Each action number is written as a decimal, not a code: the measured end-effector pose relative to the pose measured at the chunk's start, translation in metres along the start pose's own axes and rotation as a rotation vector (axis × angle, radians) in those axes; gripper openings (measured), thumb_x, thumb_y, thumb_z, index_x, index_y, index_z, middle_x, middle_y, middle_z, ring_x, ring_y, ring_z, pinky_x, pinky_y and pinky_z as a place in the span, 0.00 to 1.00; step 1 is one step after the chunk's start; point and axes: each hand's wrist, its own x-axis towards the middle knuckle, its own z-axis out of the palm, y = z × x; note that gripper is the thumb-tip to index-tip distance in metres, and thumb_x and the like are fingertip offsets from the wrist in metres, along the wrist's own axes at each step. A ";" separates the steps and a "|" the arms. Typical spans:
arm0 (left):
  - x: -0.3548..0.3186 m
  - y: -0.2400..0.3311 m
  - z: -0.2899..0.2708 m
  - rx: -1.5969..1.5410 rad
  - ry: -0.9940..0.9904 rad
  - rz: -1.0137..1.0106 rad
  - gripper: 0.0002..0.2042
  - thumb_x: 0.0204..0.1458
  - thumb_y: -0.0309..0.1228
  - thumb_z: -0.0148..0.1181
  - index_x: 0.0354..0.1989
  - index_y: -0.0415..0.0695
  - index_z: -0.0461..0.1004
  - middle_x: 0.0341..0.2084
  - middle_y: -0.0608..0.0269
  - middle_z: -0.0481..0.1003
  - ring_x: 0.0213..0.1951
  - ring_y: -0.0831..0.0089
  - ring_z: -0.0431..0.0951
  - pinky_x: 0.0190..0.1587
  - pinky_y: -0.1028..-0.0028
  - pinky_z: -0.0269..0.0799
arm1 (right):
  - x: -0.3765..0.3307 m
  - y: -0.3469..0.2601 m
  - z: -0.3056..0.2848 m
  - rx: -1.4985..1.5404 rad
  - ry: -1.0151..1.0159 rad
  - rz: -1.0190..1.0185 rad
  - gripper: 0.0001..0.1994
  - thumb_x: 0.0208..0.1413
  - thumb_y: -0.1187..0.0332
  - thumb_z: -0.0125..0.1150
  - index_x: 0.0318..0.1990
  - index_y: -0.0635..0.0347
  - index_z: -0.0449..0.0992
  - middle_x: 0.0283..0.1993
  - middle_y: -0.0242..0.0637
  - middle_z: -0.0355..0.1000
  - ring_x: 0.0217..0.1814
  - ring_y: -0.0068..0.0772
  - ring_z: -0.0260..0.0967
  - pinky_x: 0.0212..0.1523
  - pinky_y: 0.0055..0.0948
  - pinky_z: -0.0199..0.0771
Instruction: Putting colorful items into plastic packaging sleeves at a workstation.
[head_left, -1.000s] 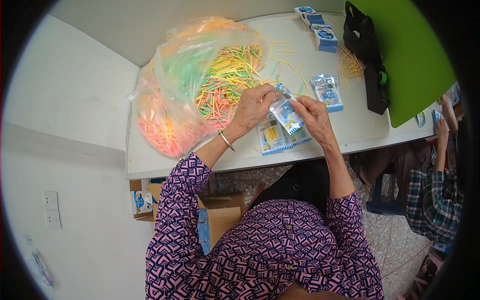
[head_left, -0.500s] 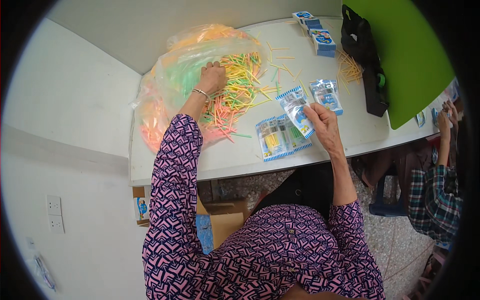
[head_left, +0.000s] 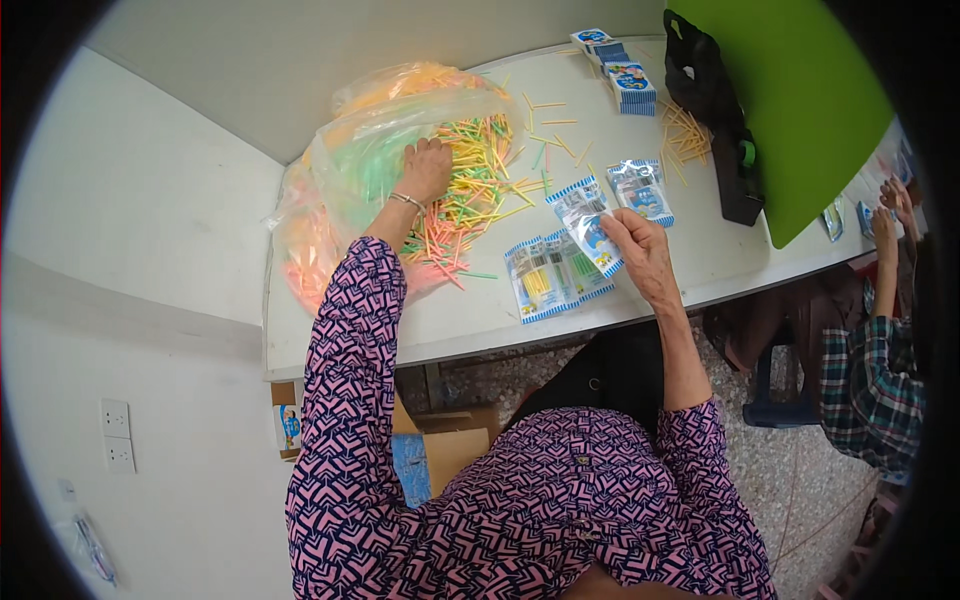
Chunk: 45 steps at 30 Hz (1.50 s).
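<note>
White walls close in behind a pale counter (head_left: pixel 700 270) heaped with thin coloured sticks (head_left: pixel 480 190) spilling from a clear bag (head_left: pixel 350 170). Left hand (head_left: pixel 428 168) rests curled on that heap, fingers gathering sticks. Just right of the heap, right hand (head_left: pixel 640 252) pinches a flat plastic packet (head_left: pixel 585 222) by its lower edge. Both look feather-light; the packet seems floppy and slick, best pinched at a corner.

Standing against a plain white wall (head_left: pixel 150 200) with a socket plate (head_left: pixel 116 434): white bench (head_left: pixel 480 320); speckled terrazzo floor (head_left: pixel 800 500) showing beneath.
</note>
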 end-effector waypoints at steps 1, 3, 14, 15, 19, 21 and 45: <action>-0.002 -0.001 -0.001 0.001 0.003 0.004 0.09 0.42 0.25 0.52 0.33 0.40 0.72 0.35 0.54 0.72 0.41 0.61 0.70 0.42 0.60 0.63 | -0.001 -0.001 0.000 0.016 0.013 0.001 0.10 0.57 0.67 0.54 0.27 0.64 0.72 0.20 0.19 0.59 0.24 0.09 0.51 0.24 0.14 0.51; -0.003 -0.003 -0.003 -0.028 0.006 0.002 0.09 0.41 0.25 0.52 0.33 0.41 0.71 0.33 0.55 0.72 0.40 0.60 0.70 0.42 0.60 0.61 | -0.001 -0.002 -0.001 0.034 0.020 0.001 0.11 0.57 0.67 0.54 0.27 0.64 0.72 0.20 0.19 0.59 0.24 0.09 0.50 0.24 0.14 0.51; -0.001 0.024 -0.073 -1.160 0.010 -0.310 0.11 0.56 0.34 0.47 0.40 0.39 0.63 0.33 0.52 0.74 0.33 0.57 0.76 0.34 0.59 0.69 | 0.016 0.026 0.008 0.185 0.097 0.006 0.10 0.58 0.66 0.53 0.29 0.61 0.73 0.24 0.21 0.64 0.26 0.09 0.55 0.29 0.13 0.55; -0.004 0.037 -0.082 -1.688 0.022 -0.344 0.12 0.59 0.36 0.45 0.42 0.38 0.62 0.34 0.51 0.74 0.32 0.57 0.77 0.34 0.60 0.72 | 0.021 0.032 0.017 0.364 0.136 0.016 0.09 0.58 0.66 0.52 0.31 0.62 0.73 0.28 0.24 0.67 0.29 0.13 0.60 0.34 0.15 0.59; -0.010 0.074 -0.065 -2.398 -0.180 -0.634 0.08 0.58 0.32 0.47 0.39 0.40 0.64 0.38 0.49 0.73 0.38 0.60 0.76 0.46 0.59 0.71 | 0.041 0.015 0.070 0.847 0.266 0.224 0.10 0.60 0.66 0.49 0.38 0.65 0.71 0.36 0.36 0.71 0.39 0.27 0.68 0.44 0.23 0.68; -0.012 0.100 -0.058 -2.642 -0.152 -0.534 0.08 0.57 0.30 0.49 0.40 0.38 0.64 0.38 0.49 0.73 0.39 0.57 0.75 0.46 0.59 0.71 | 0.055 0.030 0.086 0.989 0.273 0.201 0.09 0.60 0.67 0.48 0.39 0.65 0.70 0.37 0.38 0.71 0.39 0.29 0.68 0.44 0.25 0.68; -0.016 0.114 -0.044 -1.987 0.215 -0.753 0.08 0.57 0.29 0.48 0.38 0.36 0.66 0.30 0.57 0.74 0.32 0.71 0.77 0.37 0.74 0.73 | 0.063 0.034 0.054 0.582 0.268 0.021 0.07 0.54 0.65 0.59 0.28 0.56 0.74 0.26 0.19 0.66 0.29 0.08 0.56 0.31 0.13 0.55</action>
